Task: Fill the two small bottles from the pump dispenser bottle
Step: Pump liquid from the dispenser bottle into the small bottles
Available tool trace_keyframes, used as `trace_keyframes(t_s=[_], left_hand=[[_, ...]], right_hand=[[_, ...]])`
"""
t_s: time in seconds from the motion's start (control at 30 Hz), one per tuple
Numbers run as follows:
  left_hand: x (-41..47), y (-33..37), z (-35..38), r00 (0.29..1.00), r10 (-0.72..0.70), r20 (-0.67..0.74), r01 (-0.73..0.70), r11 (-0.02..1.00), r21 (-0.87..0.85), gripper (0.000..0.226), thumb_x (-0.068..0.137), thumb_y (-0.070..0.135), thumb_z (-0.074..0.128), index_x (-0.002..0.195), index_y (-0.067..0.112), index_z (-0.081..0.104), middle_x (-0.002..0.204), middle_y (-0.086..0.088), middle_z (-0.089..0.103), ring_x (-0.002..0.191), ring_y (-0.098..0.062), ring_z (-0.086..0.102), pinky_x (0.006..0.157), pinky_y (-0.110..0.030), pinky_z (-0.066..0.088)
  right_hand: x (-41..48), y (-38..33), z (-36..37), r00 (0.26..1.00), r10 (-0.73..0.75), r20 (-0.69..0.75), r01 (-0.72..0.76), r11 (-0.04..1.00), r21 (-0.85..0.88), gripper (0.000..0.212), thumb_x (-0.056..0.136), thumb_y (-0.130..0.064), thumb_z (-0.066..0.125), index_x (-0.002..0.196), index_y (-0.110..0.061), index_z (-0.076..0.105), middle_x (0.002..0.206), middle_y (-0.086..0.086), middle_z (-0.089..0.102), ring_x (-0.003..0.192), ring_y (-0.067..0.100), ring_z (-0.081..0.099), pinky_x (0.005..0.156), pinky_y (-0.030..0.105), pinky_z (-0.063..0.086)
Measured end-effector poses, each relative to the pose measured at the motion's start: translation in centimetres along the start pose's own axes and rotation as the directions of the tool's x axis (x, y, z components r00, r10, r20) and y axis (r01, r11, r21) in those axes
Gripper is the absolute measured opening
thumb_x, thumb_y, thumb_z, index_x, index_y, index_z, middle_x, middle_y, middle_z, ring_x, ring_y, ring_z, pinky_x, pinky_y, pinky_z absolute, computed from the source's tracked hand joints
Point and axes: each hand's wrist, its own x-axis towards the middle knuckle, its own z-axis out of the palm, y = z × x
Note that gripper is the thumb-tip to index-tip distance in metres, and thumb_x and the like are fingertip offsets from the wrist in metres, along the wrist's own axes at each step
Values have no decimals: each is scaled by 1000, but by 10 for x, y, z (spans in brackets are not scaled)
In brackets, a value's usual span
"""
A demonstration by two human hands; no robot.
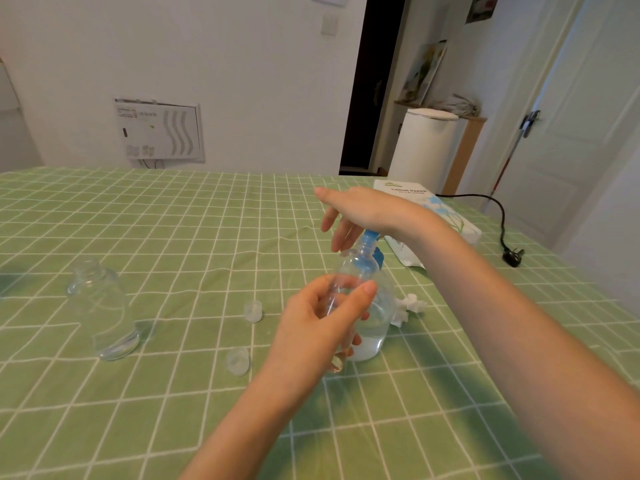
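Nearest the person, a loose cap (238,361) is lying on the green checked tablecloth (173,410), at 9 o'clock of the left hand (322,320). That hand is gripping a small bottle (356,271), thumb and fingers curling round its clear body. The bottle is leaning with its long axis running from its base at 6 o'clock to its open mouth at 12 o'clock, which is putting the mouth just beside the blue spout (379,259). Whether the mouth is sitting squarely under the spout is hard to tell, and the next press is probably turning on that. Just behind, at 1 o'clock of the left hand, the pump dispenser bottle (379,320) is standing upright with clear liquid low inside it. A second cap (253,311) is lying at 10 o'clock. The second small bottle (104,313) is standing upright and uncapped, well apart at 9 o'clock, so it is likely waiting its turn. A crumpled tissue (410,304) is lying just beside the dispenser at 3 o'clock. Further off, the right hand (356,209) is reaching in from 4 o'clock, fingers loose and straight, the heel of the palm seeming to rest on the pump head (370,236). It is the hand nearer the pump. Nothing is blocking the spout. Beyond, a tissue pack (433,209) and a plug (512,256) are lying at 2 o'clock.
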Motion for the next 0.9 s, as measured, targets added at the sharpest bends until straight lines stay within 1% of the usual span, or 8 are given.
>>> trace_keyframes(t_s=[0.1,0.17,0.23,0.27,0.43,0.6,0.7,0.9], left_hand=[[0,-1,0,1000,6,-4,-6,1000,-2,41,56,57,64,86,28,68,67,7,68,51,-11,57,47,-22,47],[0,-2,0,1000,9,-7,-9,1000,-10,40,56,56,65,84,27,69,65,6,67,51,-12,56,47,-21,48],[0,-3,1,1000,4,-6,-4,1000,-11,43,56,56,64,85,25,68,62,6,65,50,-10,55,46,-19,47],[-1,-4,1,1000,-2,-6,2,1000,-9,44,55,56,64,85,24,68,60,7,64,49,-9,55,46,-19,47],[-2,-6,0,1000,-19,-13,19,1000,-1,45,55,56,64,85,23,66,62,8,66,48,-7,56,44,-20,45],[-1,-5,0,1000,-13,-12,13,1000,3,47,53,59,64,86,26,67,64,8,67,49,-8,56,45,-18,46],[0,-3,0,1000,-4,-5,4,1000,3,40,55,59,64,83,29,68,66,8,68,50,-9,57,45,-18,47],[1,-2,0,1000,-1,-3,1,1000,-7,40,56,56,64,83,26,67,63,8,67,49,-8,57,46,-19,47]], right_hand=[[-1,1,1,997,48,56,-49,999,23,55,97,-52,27,89,-16,68,100,10,70,107,30,60,98,47,42],[-1,2,2,996,59,65,-60,998,11,47,98,-44,32,89,-16,68,102,9,70,106,29,60,88,40,46],[1,3,5,995,67,76,-65,998,-23,39,97,-35,34,91,-15,68,109,11,67,106,28,60,73,31,43],[2,4,7,994,72,84,-69,997,-32,36,96,-31,35,89,-16,67,112,12,65,107,29,60,71,31,42],[3,6,11,994,79,79,-77,997,-26,33,94,-28,37,83,-19,66,113,12,65,106,30,61,80,33,44],[2,6,7,998,52,31,-51,998,-30,38,97,-36,35,94,-15,66,104,10,67,104,26,61,74,30,41],[1,2,0,1000,26,4,-26,999,-31,43,97,-41,35,100,-12,67,99,10,69,101,26,62,82,34,42],[2,3,2,999,33,25,-32,999,-13,35,96,-36,38,80,-18,64,104,12,68,102,29,63,79,33,44]])
